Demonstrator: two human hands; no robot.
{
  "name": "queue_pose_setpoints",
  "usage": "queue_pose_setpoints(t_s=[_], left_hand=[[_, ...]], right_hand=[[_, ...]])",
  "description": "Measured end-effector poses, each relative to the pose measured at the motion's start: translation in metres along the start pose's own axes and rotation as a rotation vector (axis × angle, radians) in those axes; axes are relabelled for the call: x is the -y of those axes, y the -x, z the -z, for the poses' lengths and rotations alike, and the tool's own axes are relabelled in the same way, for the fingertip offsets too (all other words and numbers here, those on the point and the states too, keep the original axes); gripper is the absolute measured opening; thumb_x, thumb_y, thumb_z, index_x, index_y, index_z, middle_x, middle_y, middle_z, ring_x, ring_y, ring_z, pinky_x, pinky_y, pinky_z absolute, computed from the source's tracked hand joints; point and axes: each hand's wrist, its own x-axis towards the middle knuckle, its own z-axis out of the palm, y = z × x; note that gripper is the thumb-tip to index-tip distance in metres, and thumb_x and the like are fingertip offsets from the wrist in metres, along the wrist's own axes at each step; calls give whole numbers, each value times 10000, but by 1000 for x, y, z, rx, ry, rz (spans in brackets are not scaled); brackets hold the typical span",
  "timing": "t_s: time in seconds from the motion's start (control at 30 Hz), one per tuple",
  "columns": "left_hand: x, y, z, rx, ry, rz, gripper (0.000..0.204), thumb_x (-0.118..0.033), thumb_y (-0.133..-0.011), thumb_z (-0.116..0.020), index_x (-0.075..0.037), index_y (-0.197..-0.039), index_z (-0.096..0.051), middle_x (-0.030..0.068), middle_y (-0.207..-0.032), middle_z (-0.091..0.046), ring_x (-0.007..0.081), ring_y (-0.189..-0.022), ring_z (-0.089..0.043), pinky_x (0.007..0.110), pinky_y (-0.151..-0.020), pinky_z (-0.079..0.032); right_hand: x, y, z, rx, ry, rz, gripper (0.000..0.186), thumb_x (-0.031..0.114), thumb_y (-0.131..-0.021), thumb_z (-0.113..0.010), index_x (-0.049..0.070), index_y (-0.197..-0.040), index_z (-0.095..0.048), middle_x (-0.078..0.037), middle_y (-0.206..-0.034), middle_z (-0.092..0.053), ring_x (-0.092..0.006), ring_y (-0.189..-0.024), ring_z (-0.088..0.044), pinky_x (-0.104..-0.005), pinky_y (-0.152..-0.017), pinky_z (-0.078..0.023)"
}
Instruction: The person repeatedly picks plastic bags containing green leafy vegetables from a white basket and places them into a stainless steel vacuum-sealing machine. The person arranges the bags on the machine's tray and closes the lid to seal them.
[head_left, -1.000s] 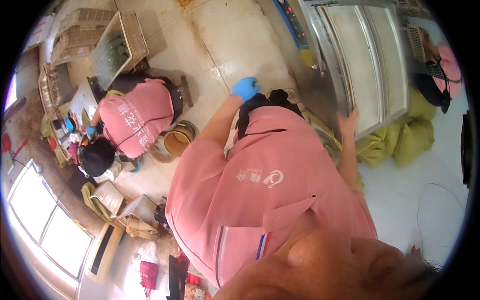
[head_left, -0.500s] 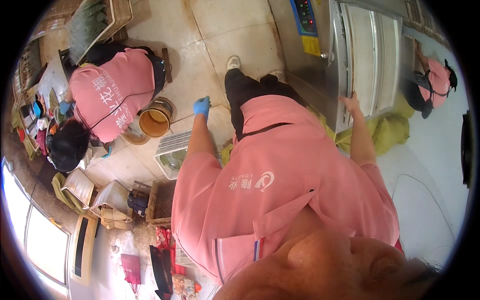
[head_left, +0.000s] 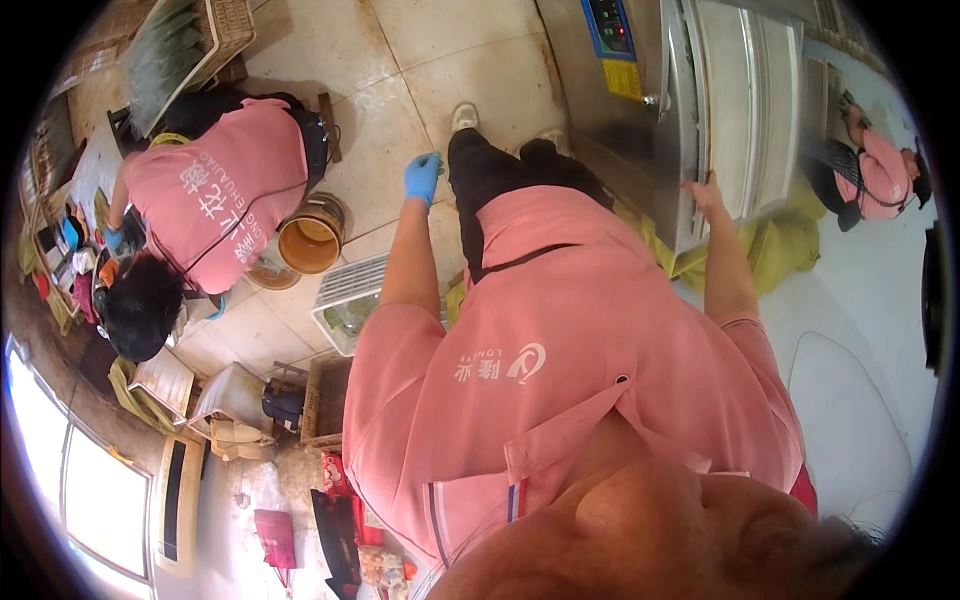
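Note:
My left hand wears a blue glove and hangs over the tiled floor beside my legs. Its fingers are curled closed; whatever may be inside them is hidden. My right hand is bare and grips the lower edge of a thick metal door with a white ribbed inner face. The thumb sits on one side and the fingers on the other. Beside that door stands a steel cabinet carrying a small blue-framed control panel with lit red lights.
A co-worker in pink bends over a cluttered heap at left. Near them are a brown bucket and a white crate with greens. Yellow-green sacking lies under the door. Another person is at far right.
My gloved left hand has moved slightly right and up, toward my legs. The right hand stays at the door edge and has shifted only a little. The co-worker at left has moved slightly.

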Motion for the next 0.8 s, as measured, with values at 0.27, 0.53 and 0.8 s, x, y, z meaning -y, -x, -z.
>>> queue_pose_setpoints(t_s=[0.27, 0.53, 0.8], left_hand=[[9, -5, 30, -61, -91, 94, 359, -252, -896, -679, 48, -1091, -657, 140, -934, -702, 199, -765, -675, 308, -676, -523], [12, -3, 28, -59, -70, 90, 366, -268, -895, -679, 33, -1103, -660, 127, -941, -707, 195, -751, -679, 302, -652, -501], [21, -7, 10, -52, -61, 49, 365, -274, -896, -683, 30, -1096, -664, 122, -914, -704, 193, -733, -674, 301, -638, -493]], right_hand=[[-1, 7, -2, 3, -65, 22, 1102, 270, -694, -779, 40, -1544, -118, -228, -1416, -461, -375, -1235, -511, -498, -906, -483], [22, 29, -1, -29, 8, -45, 1123, 309, -657, -801, 9, -1531, -163, -272, -1400, -475, -381, -1255, -513, -422, -986, -455], [10, 20, -7, -11, 9, -53, 1134, 335, -658, -805, 14, -1534, -162, -289, -1393, -483, -388, -1272, -509, -407, -1029, -438]])
